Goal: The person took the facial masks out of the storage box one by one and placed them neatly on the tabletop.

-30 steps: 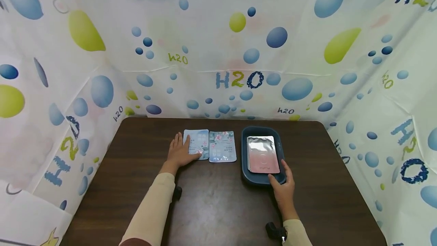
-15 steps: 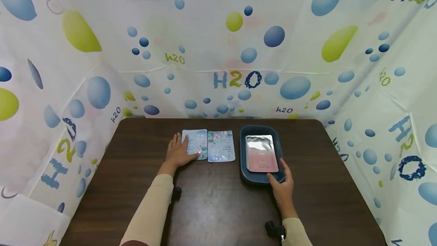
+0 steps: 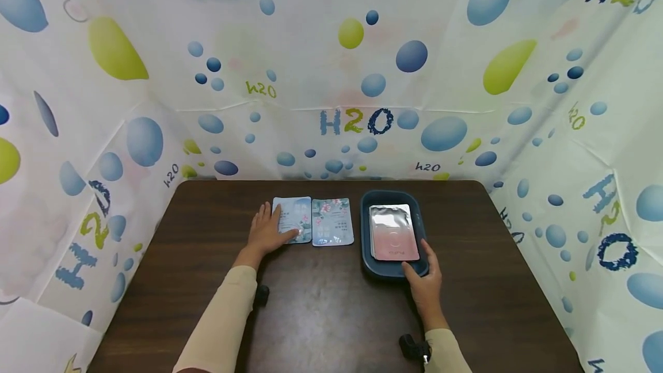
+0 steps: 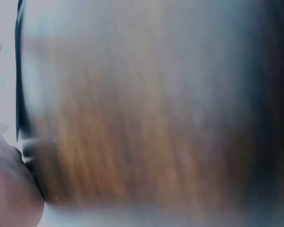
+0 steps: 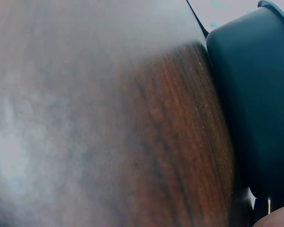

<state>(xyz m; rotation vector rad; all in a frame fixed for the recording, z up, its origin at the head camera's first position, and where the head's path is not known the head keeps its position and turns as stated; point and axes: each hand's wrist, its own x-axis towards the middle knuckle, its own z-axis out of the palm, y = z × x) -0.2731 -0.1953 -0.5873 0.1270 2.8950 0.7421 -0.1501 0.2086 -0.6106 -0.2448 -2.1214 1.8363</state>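
Note:
My left hand rests on a light blue face mask packet, fingers spread and mostly straight, covering its left side. Close against that one's right edge lies a second blue floral packet. My right hand holds the near right corner of a dark blue plastic tray, thumb at the near rim and fingers along the right side. Inside the tray is a small stack of packets, a pink and silver one on top. The right wrist view shows the tray's outer wall and part of a finger.
A dark brown wooden table bears everything. Behind and beside it hangs a white curtain with blue and green drops. A black wrist camera sits by my right wrist. Mostly blurred table surface fills the left wrist view.
The head view has shifted slightly, so the scene sits a little further left. Both hands, the packets and the tray keep their places relative to one another.

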